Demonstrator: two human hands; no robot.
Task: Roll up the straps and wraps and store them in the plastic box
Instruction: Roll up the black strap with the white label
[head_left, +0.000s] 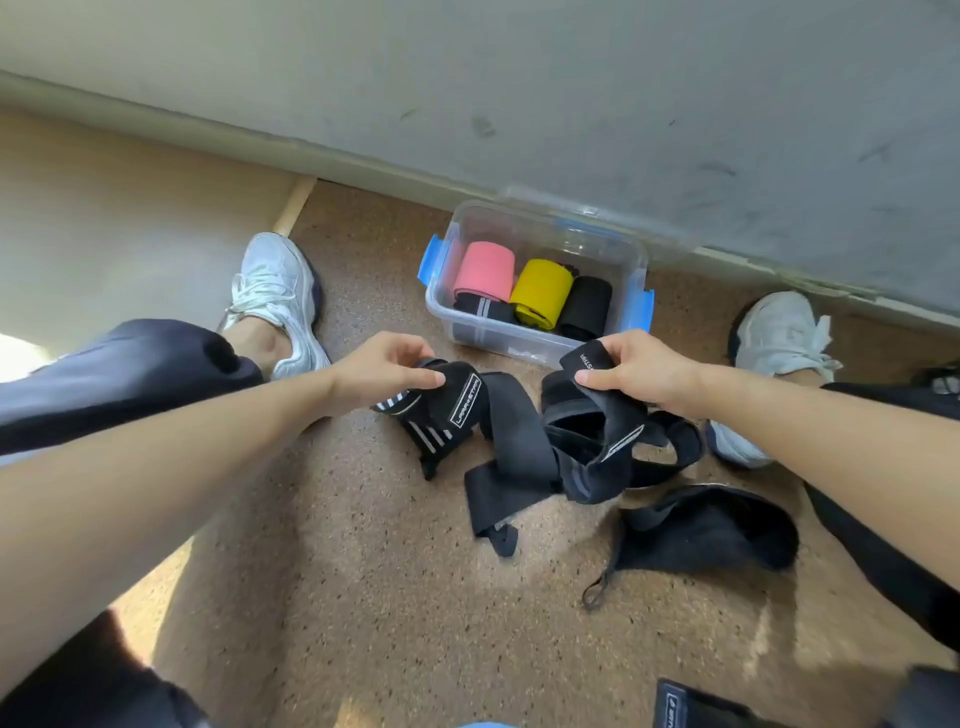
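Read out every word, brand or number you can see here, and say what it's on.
"LARA STAR", middle letters unsure: label on the black fabric wrap with white stripes held by the left hand.
Partial print, unreadable: black fabric strap end pinched by the right hand.
Blurred, unreadable: label on the black strap section below that hand.
Cut off, unreadable: black item at the bottom edge.
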